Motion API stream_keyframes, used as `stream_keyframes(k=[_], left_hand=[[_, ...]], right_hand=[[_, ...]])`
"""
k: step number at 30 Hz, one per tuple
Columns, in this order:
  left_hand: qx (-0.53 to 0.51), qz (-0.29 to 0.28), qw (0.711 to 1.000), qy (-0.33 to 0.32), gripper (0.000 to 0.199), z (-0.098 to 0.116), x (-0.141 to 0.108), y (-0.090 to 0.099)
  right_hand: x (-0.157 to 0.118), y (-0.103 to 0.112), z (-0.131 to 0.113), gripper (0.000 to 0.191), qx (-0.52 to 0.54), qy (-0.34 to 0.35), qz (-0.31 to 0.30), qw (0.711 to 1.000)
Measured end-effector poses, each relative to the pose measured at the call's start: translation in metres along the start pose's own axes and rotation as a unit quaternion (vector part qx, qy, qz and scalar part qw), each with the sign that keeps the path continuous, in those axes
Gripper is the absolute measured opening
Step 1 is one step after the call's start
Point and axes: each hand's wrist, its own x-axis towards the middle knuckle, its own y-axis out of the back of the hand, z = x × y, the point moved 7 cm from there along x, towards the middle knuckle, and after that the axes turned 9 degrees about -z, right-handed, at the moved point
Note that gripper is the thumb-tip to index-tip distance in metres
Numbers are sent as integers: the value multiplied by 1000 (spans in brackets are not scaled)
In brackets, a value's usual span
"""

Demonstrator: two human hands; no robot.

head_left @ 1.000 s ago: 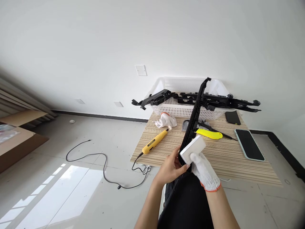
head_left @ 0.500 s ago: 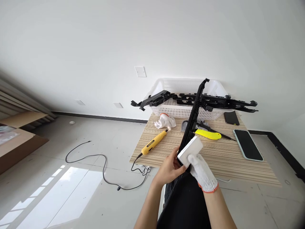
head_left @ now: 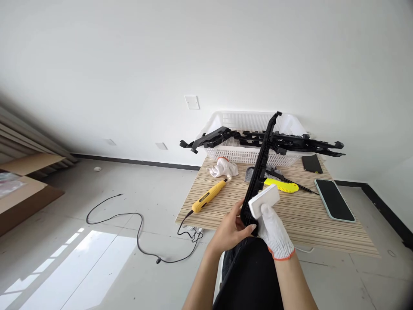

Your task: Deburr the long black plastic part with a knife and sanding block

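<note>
A long black plastic trim piece [head_left: 259, 174] slants up from my lap, its far end above the white basket. My left hand [head_left: 229, 230], bare, is closed around its near end, thumb on top. My right hand [head_left: 275, 230] wears a white knit glove with an orange cuff and is closed on a flat white rectangular block [head_left: 265, 199]. The block sits just right of the trim piece's near end; whether they touch I cannot tell. Beyond the block lies a yellow utility knife [head_left: 284, 186] on the table, partly behind the trim piece.
The white basket [head_left: 222, 153] at the wall holds several black plastic parts [head_left: 300, 140] that overhang its sides. On the wooden table [head_left: 322, 224] lie a yellow corded tool [head_left: 208, 196], a white glove [head_left: 222, 168] and two phones [head_left: 334, 200]. A black cable [head_left: 139, 234] runs over the floor.
My right hand has moved the white block a little up and to the right, uncovering more of the trim piece's near end. My left hand keeps its hold.
</note>
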Motion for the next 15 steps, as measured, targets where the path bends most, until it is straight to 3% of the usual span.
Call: stream_keyframes(k=[5, 8, 11, 15], left_hand=[[-61, -16, 998, -7, 76, 3, 1, 0], [-62, -11, 998, -1, 75, 3, 0, 2], [-72, -15, 997, -7, 78, 4, 0, 1], [-49, -11, 999, -6, 76, 2, -1, 0]], right_hand=[[-2, 3, 0, 41, -6, 8, 8, 1000], [-3, 2, 1, 48, 13, 4, -1, 1000], [-3, 0, 1, 43, -19, 2, -10, 1000], [-2, 2, -1, 43, 20, 10, 15, 1000]])
